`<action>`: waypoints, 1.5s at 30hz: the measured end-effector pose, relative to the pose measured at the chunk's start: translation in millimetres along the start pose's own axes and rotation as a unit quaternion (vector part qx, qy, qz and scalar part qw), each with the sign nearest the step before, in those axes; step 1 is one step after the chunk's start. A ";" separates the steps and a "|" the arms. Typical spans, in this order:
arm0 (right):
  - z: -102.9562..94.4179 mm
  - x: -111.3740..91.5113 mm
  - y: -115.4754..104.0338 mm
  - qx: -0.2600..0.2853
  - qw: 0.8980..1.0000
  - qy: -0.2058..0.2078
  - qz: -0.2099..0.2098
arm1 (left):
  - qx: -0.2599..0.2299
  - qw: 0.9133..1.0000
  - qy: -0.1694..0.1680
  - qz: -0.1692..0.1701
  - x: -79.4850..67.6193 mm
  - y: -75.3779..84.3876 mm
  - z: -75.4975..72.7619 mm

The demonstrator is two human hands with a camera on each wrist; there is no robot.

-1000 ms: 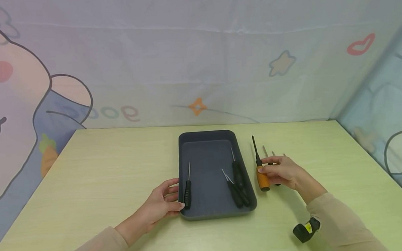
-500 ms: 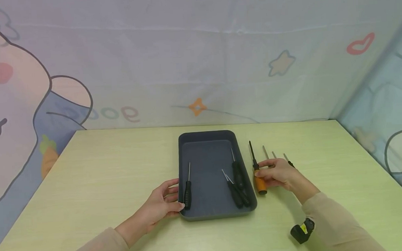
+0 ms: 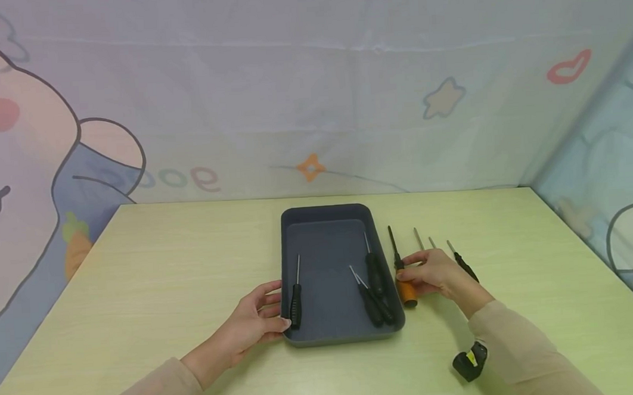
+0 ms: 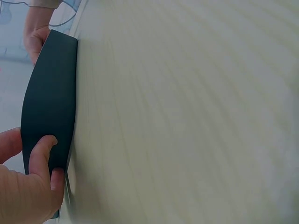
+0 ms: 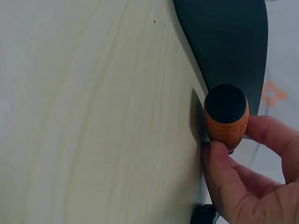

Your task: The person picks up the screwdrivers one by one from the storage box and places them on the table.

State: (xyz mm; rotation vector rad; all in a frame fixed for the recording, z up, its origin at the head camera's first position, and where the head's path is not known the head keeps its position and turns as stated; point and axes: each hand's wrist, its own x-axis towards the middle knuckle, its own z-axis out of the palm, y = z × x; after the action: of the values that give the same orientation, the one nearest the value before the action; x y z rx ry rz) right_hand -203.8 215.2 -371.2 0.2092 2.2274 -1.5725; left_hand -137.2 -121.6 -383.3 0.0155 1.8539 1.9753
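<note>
My right hand (image 3: 430, 271) pinches an orange-handled screwdriver (image 5: 226, 128) between thumb and fingers, just right of a dark grey tray (image 3: 329, 334). Its black shaft points away in the head view, and the black handle end faces the right wrist camera. At the tray's left side, my left hand (image 3: 258, 317) grips the wall near the front corner, thumb at the rim. One black-handled screwdriver (image 3: 296, 306) lies inside along the left wall. Several more black screwdrivers (image 3: 374, 275) lie together at the right inside.
Right of the tray lie several other screwdrivers on the wooden table (image 3: 190, 246); one black-handled screwdriver (image 3: 464, 264) shows well, others are partly hidden behind my right hand. A printed cloth (image 3: 311, 90) hangs behind the table. A black wrist device (image 3: 471, 361) sits at my right sleeve.
My right hand has moved left and slightly toward me with the orange screwdriver, closer to the tray. More of the rightmost black screwdriver now shows. My left hand and the tray stay put.
</note>
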 end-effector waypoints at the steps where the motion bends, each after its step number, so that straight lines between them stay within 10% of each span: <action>1: 0.7 -0.1 -0.4 -0.006 1.000 0.003 -0.002 | 0.000 1.000 0.000 0.001 0.2 -0.1 -0.1; 45: -10.8 -8.2 -20.5 -0.098 0.995 -0.007 -0.026 | -0.003 1.000 -0.007 0.001 1.1 -1.3 -0.5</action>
State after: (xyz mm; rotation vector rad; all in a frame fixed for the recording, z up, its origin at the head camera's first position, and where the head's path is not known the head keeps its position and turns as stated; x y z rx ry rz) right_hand -206.1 218.8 -347.0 0.0830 2.3748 -1.3643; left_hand -138.0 -121.7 -384.9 0.0297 1.8395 1.9788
